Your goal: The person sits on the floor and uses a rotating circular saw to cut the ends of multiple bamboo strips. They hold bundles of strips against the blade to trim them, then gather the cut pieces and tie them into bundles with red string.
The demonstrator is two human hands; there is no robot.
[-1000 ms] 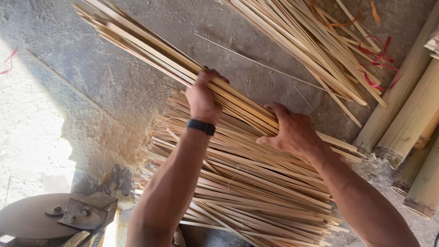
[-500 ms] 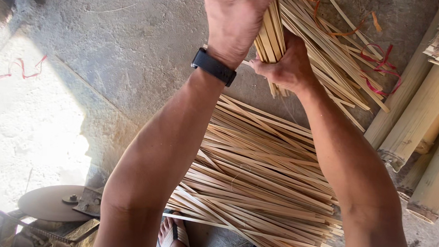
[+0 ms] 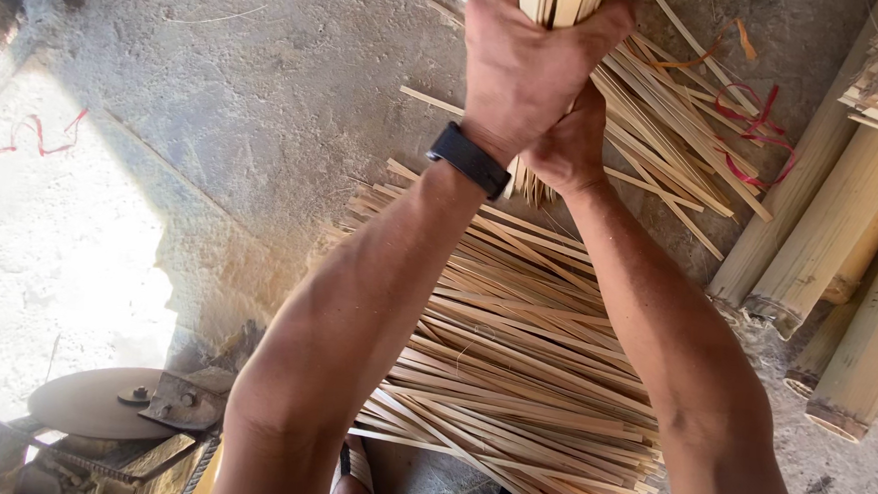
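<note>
We have both hands wrapped tight around a bundle of bamboo strips [image 3: 557, 3], raised up toward twelve o'clock so that its top runs out of the picture. Our left hand [image 3: 529, 66], with a black wristband [image 3: 471, 160] below it, sits uppermost and closes round the strips; our right hand [image 3: 568, 144] grips just beneath it, the two hands touching, and the lower ends of the strips poke out below the right hand. Under our arms, from the centre down to six o'clock, a loose pile of strips [image 3: 522, 382] lies spread on the concrete floor [image 3: 247, 87], and another heap [image 3: 667, 109] lies at one o'clock with red ties [image 3: 756, 123] among it. Whole bamboo poles [image 3: 840, 238] lie at three o'clock, and a round metal disc [image 3: 90, 401] on some machine sits at eight o'clock. We judge the step in hand to be gathering and squaring a handful lifted from the pile. The next move calls for a firm, even grip so no strip slides loose, and for keeping the ends level.
</note>
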